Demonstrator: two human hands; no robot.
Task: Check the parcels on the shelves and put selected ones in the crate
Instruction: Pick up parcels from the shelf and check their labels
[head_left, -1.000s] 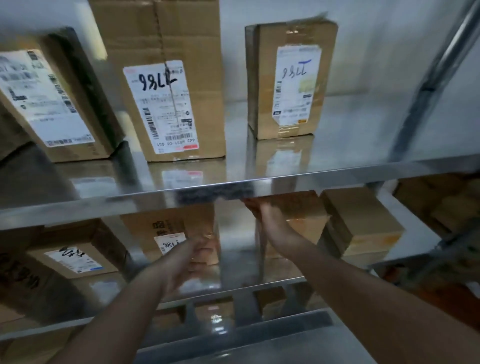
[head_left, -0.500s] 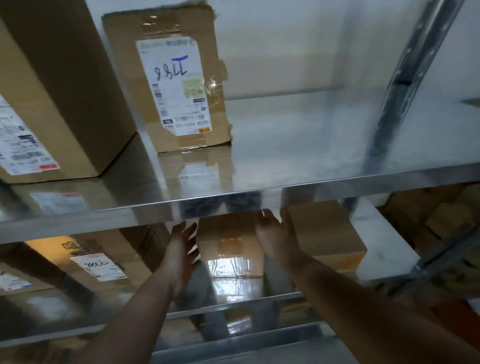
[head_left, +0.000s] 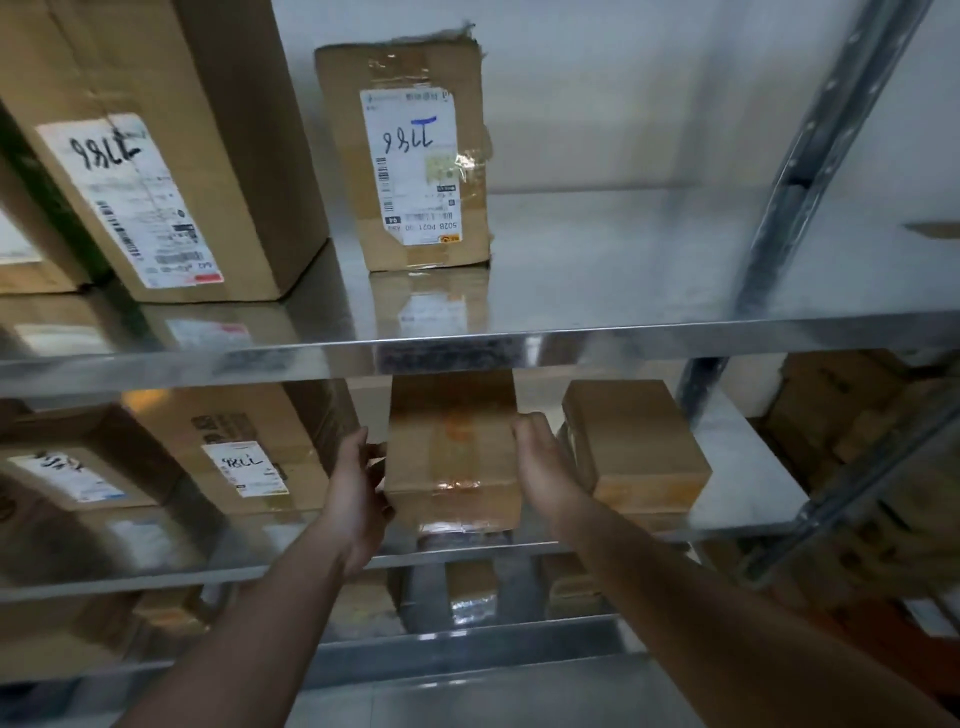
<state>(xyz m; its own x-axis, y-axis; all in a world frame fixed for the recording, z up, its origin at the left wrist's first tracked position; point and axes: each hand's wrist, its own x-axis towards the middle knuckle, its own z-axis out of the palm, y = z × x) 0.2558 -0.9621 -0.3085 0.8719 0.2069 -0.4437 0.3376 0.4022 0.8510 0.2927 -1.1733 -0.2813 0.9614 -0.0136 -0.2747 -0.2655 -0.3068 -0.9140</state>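
Parcel (head_left: 452, 447) on the middle shelf (head_left: 156, 577), just below centre, held from both sides; no crate in view.
At the parcel's 9 o'clock the left hand (head_left: 358, 488) lies flat against its side, fingers fairly straight. At 3 o'clock the right hand (head_left: 540, 460) curls its fingers onto the opposite side, close against the next box (head_left: 634, 441). Likely hazards: a side squeeze may slip on the glossy tape; pulling out could drag the next box; lifting risks striking the upper shelf (head_left: 675, 338) at 12 o'clock.
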